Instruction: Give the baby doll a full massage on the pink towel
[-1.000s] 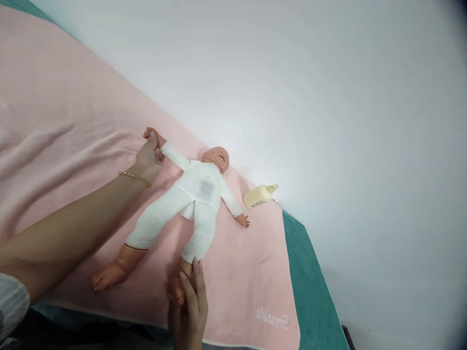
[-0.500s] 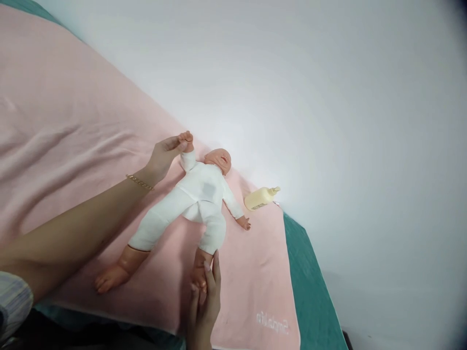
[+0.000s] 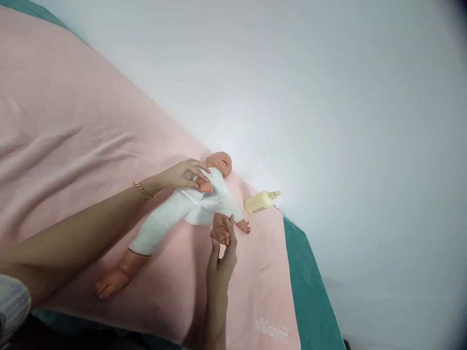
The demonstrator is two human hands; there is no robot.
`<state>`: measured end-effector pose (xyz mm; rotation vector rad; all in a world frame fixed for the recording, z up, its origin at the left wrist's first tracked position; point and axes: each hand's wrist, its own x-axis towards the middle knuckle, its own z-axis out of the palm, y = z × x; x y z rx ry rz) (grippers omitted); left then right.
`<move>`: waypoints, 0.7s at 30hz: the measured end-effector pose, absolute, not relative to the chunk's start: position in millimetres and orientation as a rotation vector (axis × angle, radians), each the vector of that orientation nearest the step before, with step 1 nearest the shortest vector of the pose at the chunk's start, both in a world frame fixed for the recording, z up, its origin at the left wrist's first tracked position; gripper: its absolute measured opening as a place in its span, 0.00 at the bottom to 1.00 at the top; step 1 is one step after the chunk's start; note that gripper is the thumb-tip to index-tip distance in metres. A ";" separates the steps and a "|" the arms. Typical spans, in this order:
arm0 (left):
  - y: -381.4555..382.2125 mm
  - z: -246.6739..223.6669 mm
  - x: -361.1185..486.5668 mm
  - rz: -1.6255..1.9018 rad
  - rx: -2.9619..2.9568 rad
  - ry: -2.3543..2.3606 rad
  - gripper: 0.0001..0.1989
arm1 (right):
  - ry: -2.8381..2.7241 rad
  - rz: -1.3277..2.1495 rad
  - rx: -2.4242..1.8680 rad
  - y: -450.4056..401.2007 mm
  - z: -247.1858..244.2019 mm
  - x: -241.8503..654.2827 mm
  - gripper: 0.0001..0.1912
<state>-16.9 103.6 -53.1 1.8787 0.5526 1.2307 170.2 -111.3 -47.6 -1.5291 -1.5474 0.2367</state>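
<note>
A baby doll (image 3: 164,221) in a white suit lies on its back on a pink blanket (image 3: 146,291), its head towards the wall. My left hand (image 3: 189,174) is closed round the doll's arm near its small hand (image 3: 205,186), which lies folded over the chest. My right hand (image 3: 223,250) grips the doll's foot (image 3: 220,229) between thumb and fingers, with that leg bent up towards the belly. The doll's other leg stretches out to the lower left, and its other arm points out to the right.
A pale yellow pump bottle (image 3: 260,201) lies on its side right of the doll, near the wall (image 3: 328,121). Green cloth (image 3: 310,277) shows beyond the blanket's right edge.
My left hand has brought the doll's arm down and inward across its chest. My right hand has pushed the held foot up, bending the leg towards the body.
</note>
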 end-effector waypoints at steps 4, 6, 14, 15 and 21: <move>103.2 -51.2 -14.2 1.168 2.015 0.513 0.10 | -1.481 0.258 -1.521 -105.4 -51.3 170.0 0.24; 102.6 -49.3 -13.0 1.149 2.040 0.496 0.09 | -1.468 0.262 -1.486 -106.3 -57.2 170.7 0.24; 104.4 -52.6 -13.0 1.227 1.863 0.532 0.12 | -1.515 0.185 -1.453 -128.2 -72.1 175.1 0.22; 105.3 -53.8 -13.5 1.257 1.824 0.545 0.13 | -1.537 0.165 -1.450 -133.0 -73.1 175.2 0.22; 99.5 -45.7 -18.3 1.546 1.324 0.686 0.19 | -1.677 0.056 -1.453 -169.8 -77.9 173.4 0.22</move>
